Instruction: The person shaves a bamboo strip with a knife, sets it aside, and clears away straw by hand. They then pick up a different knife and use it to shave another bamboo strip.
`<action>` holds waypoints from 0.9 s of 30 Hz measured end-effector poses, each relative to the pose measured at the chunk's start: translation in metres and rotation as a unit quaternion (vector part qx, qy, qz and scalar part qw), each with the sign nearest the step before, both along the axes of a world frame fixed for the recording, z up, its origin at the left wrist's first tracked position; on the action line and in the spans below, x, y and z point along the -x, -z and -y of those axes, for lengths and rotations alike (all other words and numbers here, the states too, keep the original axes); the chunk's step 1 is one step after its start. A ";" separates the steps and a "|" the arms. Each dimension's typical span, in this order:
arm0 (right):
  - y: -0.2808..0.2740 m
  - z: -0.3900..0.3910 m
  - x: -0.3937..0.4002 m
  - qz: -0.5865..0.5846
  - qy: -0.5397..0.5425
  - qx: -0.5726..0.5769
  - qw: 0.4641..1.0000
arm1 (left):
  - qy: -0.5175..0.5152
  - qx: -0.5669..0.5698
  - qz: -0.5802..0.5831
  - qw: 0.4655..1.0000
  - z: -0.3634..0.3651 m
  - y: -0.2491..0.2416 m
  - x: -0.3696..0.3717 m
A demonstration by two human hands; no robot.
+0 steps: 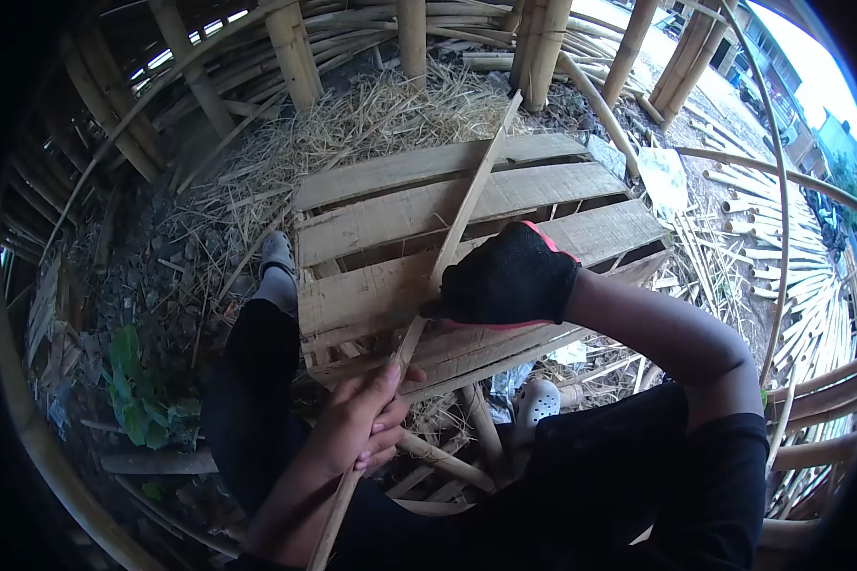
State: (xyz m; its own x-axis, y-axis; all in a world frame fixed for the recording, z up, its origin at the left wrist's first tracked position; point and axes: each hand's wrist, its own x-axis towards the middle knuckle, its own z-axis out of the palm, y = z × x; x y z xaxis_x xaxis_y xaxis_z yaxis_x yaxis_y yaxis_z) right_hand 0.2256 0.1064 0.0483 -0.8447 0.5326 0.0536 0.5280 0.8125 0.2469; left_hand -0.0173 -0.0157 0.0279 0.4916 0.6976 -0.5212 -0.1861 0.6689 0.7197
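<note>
A long, thin bamboo strip (471, 200) runs slantwise over a slatted wooden crate (371, 224), from its far edge down toward my lap. My left hand (357, 423) is bare, with its fingers wrapped round the strip just off the crate's near edge. Farther up the strip, my right hand (509, 281) wears a black glove with red edging and is closed on it above the near slats. Whether the gloved fingers also hold a tool is hidden.
Upright bamboo poles (411, 43) stand behind a heap of shavings (381, 119). Cut bamboo lengths (800, 257) lie at the right. A green plant (133, 385) grows at the lower left. My feet in grey clogs (540, 400) flank the crate.
</note>
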 end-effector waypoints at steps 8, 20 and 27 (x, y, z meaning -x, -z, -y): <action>-0.002 -0.005 0.001 0.011 0.077 0.067 0.995 | 0.018 -0.006 -0.015 1.000 0.001 -0.002 -0.002; 0.003 -0.048 -0.027 -0.011 0.142 0.040 0.989 | 0.020 0.001 0.022 1.000 -0.005 0.005 -0.002; 0.030 -0.089 -0.072 0.011 0.096 -0.054 0.994 | 0.019 -0.024 -0.012 0.999 -0.002 0.006 -0.004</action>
